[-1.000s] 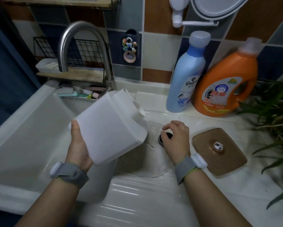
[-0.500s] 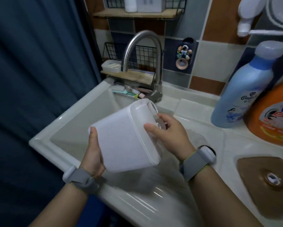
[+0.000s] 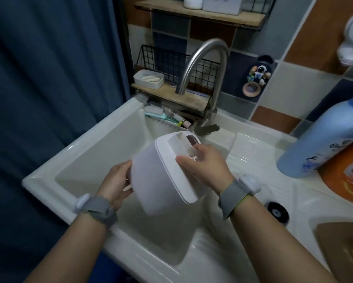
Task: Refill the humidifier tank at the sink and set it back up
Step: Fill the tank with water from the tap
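Both forearms are bare; each wrist wears a grey fabric band (image 3: 99, 209) carrying a small white oval pod (image 3: 250, 184).

The tank (image 3: 161, 176) is plain white. The sink (image 3: 85, 160) around it is glossy cream-white. Left of the sink hangs a dark blue curtain (image 3: 49, 78). Behind the sink the faucet (image 3: 204, 64) is brushed silver, and the wall tiles (image 3: 306, 37) are brown, navy, grey and cream. Right of the sink stand a light blue bottle (image 3: 322, 139) and an orange bottle (image 3: 347, 176).

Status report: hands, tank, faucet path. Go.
Left hand and right hand both grip tank. Tank tilted over sink, below faucet. No water running; path open.
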### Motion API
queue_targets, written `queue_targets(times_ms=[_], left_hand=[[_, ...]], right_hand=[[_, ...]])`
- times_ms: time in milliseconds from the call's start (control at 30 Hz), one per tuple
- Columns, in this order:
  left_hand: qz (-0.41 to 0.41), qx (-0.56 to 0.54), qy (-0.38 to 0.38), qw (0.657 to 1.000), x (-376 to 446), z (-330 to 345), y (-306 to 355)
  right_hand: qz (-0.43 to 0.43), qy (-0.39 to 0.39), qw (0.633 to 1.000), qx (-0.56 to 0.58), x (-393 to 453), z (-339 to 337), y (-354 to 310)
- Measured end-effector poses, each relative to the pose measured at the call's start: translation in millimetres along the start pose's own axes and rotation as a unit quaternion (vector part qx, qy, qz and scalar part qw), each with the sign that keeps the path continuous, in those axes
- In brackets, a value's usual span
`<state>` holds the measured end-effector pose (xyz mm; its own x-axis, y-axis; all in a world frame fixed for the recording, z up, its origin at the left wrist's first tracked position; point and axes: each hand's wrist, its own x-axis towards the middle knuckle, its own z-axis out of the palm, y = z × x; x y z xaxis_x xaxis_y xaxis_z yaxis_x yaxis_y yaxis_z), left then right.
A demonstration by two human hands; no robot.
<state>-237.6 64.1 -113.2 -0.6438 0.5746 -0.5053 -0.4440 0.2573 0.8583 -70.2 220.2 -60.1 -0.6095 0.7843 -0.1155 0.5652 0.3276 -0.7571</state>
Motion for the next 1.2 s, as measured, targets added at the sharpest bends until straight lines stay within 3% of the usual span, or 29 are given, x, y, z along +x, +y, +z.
queue_targets(times_ms=[133, 267, 400, 567, 867, 1067, 1200], left_hand=[[0.004, 0.055, 0.048, 0.997, 30.0, -17.0, 4.6], [-0.007, 0.133, 0.022, 0.991, 45.5, -15.1, 4.1], [-0.072, 0.18, -0.024, 0.981, 59.8, -14.3, -7.9], [-0.102, 0.223, -0.052, 0.968, 72.5, -12.3, -18.2], [-0.112, 0.231, -0.049, 0.965, 79.2, -6.1, -31.2], [-0.114, 0.194, -0.043, 0.973, 86.5, -8.5, -28.7], [-0.135, 0.092, -0.028, 0.986, 84.7, -8.9, -21.4]], right_hand=[[-0.063, -0.012, 0.984, -0.164, 23.8, 27.7, -2.7], [-0.113, -0.083, 0.95, -0.278, 55.2, 52.3, 2.9], [-0.125, -0.174, 0.905, -0.368, 80.5, 74.1, 7.9], [-0.151, -0.245, 0.859, -0.423, 93.9, 92.3, 13.6], [-0.212, -0.27, 0.814, -0.469, 105.6, 103.3, 4.7], [-0.235, -0.267, 0.827, -0.435, 115.1, 100.7, 7.2], [-0.216, -0.217, 0.893, -0.33, 115.6, 69.0, 14.1]])
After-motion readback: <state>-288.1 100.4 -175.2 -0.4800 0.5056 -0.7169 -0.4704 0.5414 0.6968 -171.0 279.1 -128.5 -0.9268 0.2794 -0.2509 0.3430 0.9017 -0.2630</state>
